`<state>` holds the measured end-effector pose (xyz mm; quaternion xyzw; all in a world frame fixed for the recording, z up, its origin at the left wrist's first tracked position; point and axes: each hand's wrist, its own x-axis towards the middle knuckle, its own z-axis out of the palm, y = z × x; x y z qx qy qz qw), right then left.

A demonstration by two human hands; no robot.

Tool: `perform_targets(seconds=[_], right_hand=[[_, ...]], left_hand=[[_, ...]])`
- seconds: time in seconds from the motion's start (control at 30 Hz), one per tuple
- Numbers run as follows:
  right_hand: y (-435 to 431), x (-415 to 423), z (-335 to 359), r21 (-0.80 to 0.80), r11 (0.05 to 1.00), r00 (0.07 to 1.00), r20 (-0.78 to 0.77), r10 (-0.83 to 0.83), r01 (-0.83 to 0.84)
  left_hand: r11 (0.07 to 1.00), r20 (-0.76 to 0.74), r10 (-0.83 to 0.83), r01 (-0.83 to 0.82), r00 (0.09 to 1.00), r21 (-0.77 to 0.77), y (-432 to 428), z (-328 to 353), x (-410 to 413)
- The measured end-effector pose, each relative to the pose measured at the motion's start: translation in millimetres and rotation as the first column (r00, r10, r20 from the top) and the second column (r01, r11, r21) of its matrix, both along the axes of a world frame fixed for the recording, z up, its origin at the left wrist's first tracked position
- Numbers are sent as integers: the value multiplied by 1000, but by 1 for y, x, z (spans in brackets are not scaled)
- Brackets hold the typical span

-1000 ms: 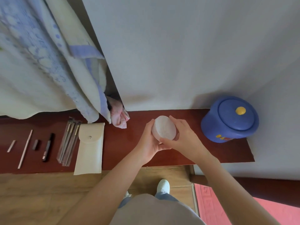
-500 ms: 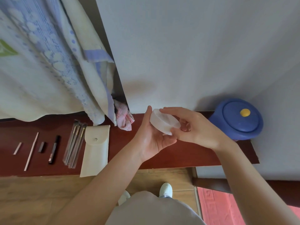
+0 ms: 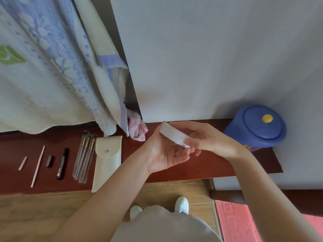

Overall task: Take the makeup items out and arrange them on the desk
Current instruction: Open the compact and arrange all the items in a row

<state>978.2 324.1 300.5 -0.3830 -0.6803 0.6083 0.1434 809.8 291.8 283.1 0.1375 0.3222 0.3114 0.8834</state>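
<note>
I hold the white round flat plastic case [image 3: 172, 136] tilted in the air above the dark red wooden desk [image 3: 209, 169]. My right hand [image 3: 209, 140] pinches its near rim between thumb and curled fingers. My left hand [image 3: 164, 154] lies palm up beneath it, with the thumb against its far edge and the fingers curled under. To the left, a cream snap pouch [image 3: 107, 159], clear-sleeved brushes [image 3: 83, 156] and a black slim tube [image 3: 62, 163] lie side by side on the desk. A blue lidded plastic jar [image 3: 257, 128] stands to the right.
</note>
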Motion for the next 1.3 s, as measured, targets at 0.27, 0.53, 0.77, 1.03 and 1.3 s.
perform_targets(seconds=[0.27, 0.53, 0.77, 1.03, 1.3], right_hand=[[-4, -11, -5, 98, 985, 982, 107, -154, 144], [-2, -25, -12, 245, 945, 945, 190, -267, 218], [-10, -31, -5, 389, 913, 938, 252, -237, 127], [-13, -36, 4, 466, 883, 885, 430, -181, -46], [-18, -37, 8, 438, 899, 886, 425, -185, -23]], left_hand=[[936, -287, 278, -193, 917, 293, 2, -8, 1], [876, -135, 388, -319, 912, 363, -3, -24, 4], [931, -127, 269, -224, 955, 288, -1, -25, -3], [896, -17, 302, -277, 953, 348, -2, -34, -8], [889, 28, 317, -307, 948, 341, -5, -34, -6]])
